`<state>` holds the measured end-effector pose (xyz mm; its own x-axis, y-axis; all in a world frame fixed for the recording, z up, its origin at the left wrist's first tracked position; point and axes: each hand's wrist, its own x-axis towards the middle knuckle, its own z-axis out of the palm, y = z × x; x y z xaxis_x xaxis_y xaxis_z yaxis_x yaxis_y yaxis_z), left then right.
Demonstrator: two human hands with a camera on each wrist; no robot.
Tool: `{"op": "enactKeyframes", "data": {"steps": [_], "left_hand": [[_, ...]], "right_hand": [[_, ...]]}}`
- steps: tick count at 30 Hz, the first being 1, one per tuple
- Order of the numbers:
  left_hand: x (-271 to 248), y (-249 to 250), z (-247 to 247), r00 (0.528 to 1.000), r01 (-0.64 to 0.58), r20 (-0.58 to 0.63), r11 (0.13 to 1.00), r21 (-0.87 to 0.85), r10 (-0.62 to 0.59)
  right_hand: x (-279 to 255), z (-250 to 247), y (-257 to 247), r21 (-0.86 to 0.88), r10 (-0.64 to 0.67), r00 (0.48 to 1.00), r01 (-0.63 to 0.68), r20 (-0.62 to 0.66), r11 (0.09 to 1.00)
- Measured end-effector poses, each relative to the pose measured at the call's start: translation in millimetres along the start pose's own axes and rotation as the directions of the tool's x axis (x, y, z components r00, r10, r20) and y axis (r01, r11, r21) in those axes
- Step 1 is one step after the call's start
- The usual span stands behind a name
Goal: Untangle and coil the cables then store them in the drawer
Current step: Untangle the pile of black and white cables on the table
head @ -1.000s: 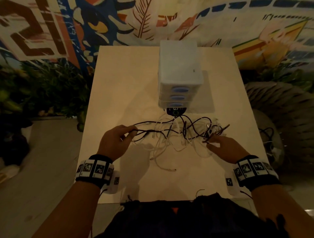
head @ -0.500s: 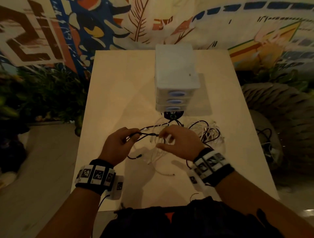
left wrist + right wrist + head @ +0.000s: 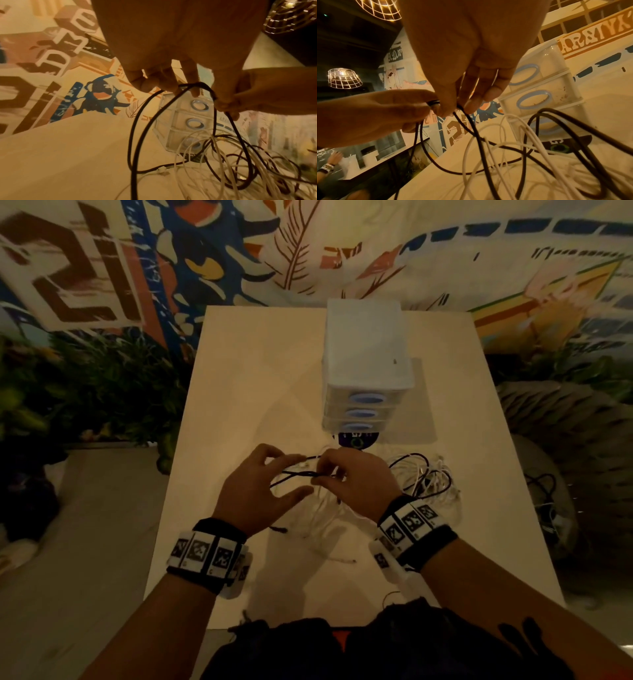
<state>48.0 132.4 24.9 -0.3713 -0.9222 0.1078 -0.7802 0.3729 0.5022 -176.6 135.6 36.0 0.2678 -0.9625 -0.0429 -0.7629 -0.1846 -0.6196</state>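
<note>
Your left hand [image 3: 260, 491] holds a loop of the black cable [image 3: 135, 135] draped over its fingers, just in front of the drawer unit [image 3: 368, 361]. Your right hand [image 3: 356, 477] has crossed over from the tangle's right side and now pinches that same cable beside the left. Coiling has begun; the white cables [image 3: 442, 477] remain knotted on the bench [image 3: 246, 364], drawers closed.

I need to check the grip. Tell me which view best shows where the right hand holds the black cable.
The right wrist view: the right hand pinches the black cable at its fingers, close up. The left wrist view shows that pinch from the side, at the frame's right. The head view shows it only small and dim.
</note>
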Motion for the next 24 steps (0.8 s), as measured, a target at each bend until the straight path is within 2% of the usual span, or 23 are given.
{"op": "enactKeyframes", "data": {"steps": [3, 6, 8, 10, 12, 14, 15, 17, 20, 22, 24], "left_hand": [[9, -2, 6, 0.995, -0.098, -0.011, 0.991, 0.091, 0.1], [11, -6, 8, 0.99, -0.132, 0.055, 0.991, 0.034, 0.13], [10, -10, 7, 0.989, -0.111, 0.096, 0.994, -0.025, 0.113], [10, -17, 7, 0.996, -0.028, 0.085, 0.999, -0.038, 0.031], [10, -29, 8, 0.991, 0.118, 0.058, 0.993, 0.016, -0.119], [9, -41, 9, 0.959, 0.27, 0.077, 0.961, 0.054, -0.274], [8, -42, 7, 0.947, 0.298, 0.105, 0.952, 0.062, -0.303], [7, -37, 1, 0.954, 0.236, 0.186, 0.971, 0.028, -0.237], [9, -10, 1, 0.952, 0.041, 0.304, 0.997, -0.065, -0.02], [13, 4, 11, 0.948, -0.018, 0.317, 1.0, 0.005, 0.016], [19, 11, 20, 0.96, -0.035, 0.28, 0.995, 0.093, 0.008]], "right_hand": [[-1, -5, 3, -0.001, -0.007, 1.0, 0.007, 0.024, 1.0], [-6, -11, 10, -0.022, -0.04, 0.999, 0.04, 0.024, 0.999], [-12, -14, 17, -0.032, -0.07, 0.997, 0.071, 0.018, 0.997], [-20, -20, 27, -0.006, -0.065, 0.998, 0.065, -0.01, 0.998], [-30, -27, 40, 0.047, -0.029, 0.998, 0.032, -0.056, 0.998], [-39, -32, 52, 0.11, 0.037, 0.995, -0.026, -0.098, 0.994], [-42, -34, 59, 0.136, 0.073, 0.991, -0.058, -0.111, 0.989], [-49, -34, 67, 0.16, 0.132, 0.985, -0.113, -0.114, 0.981], [-52, -35, 67, 0.19, 0.144, 0.981, -0.118, -0.127, 0.975], [-52, -35, 62, 0.25, 0.124, 0.984, -0.088, -0.13, 0.964], [-52, -35, 63, 0.248, 0.102, 0.988, -0.071, -0.112, 0.966]]}}
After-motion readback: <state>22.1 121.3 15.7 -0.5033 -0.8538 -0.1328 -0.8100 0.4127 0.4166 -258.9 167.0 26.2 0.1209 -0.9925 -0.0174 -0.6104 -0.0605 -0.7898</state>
